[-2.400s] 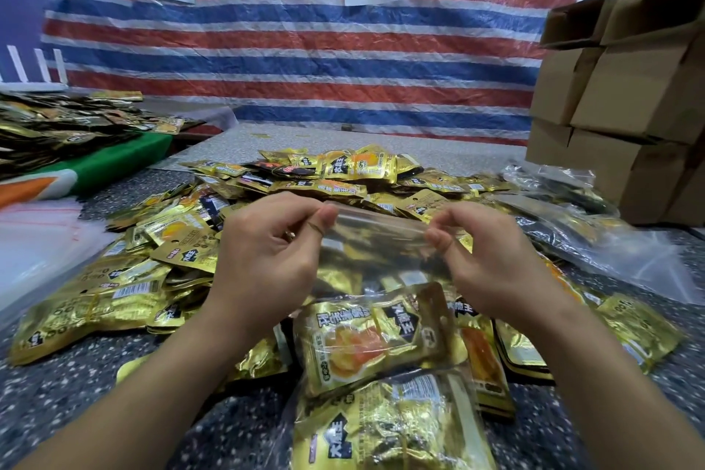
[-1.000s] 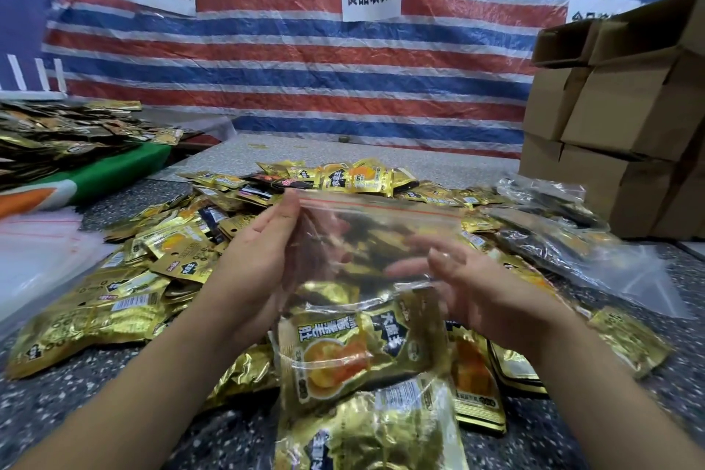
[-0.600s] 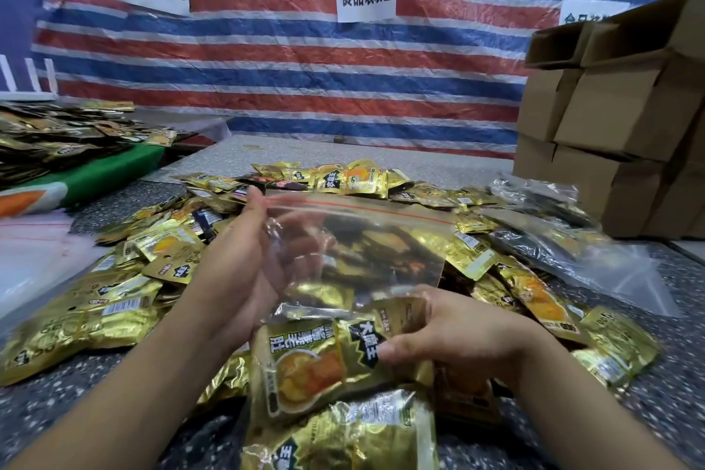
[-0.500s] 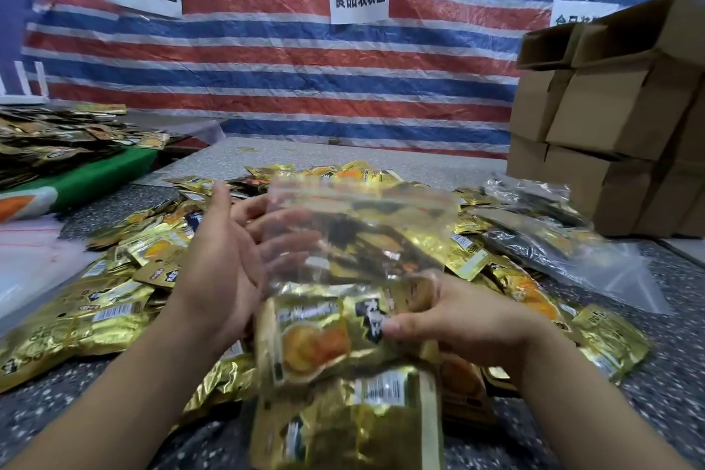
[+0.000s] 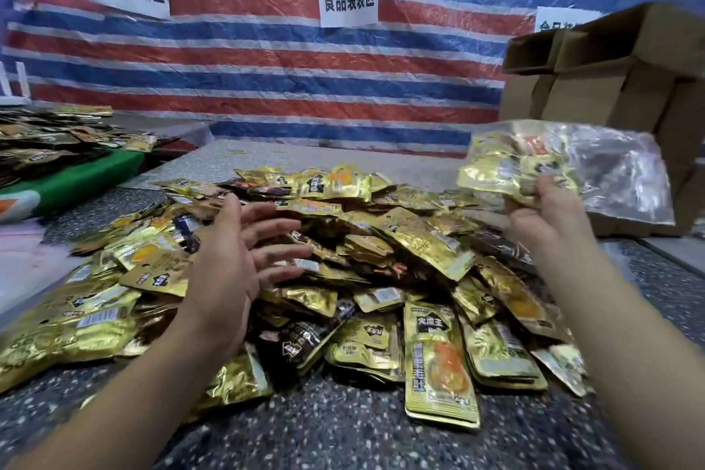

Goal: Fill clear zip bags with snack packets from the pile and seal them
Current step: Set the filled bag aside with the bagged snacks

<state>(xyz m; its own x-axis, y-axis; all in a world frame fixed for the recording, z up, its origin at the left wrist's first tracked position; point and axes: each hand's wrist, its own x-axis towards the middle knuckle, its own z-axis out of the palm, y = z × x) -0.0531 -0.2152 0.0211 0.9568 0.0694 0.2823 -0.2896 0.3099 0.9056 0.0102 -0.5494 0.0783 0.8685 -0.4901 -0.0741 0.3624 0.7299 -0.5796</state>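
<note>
A wide pile of gold and black snack packets [image 5: 381,263] covers the speckled table [image 5: 343,431] in front of me. My right hand [image 5: 549,210] grips a clear zip bag [image 5: 564,168] holding several gold packets, raised at the right above the pile. The bag lies sideways, its empty clear part trailing to the right. My left hand [image 5: 244,252] hovers over the left middle of the pile with fingers spread and straight, holding nothing.
Stacked cardboard boxes [image 5: 618,88] stand at the right, behind the raised bag. A second heap of packets [image 5: 57,141] lies on a green surface at far left. A striped tarpaulin with paper signs hangs behind. Clear plastic [image 5: 23,259] lies at the left edge.
My right hand has carried the filled bag from the centre up and out to the right. My left hand let go of the bag and now spreads over the pile.
</note>
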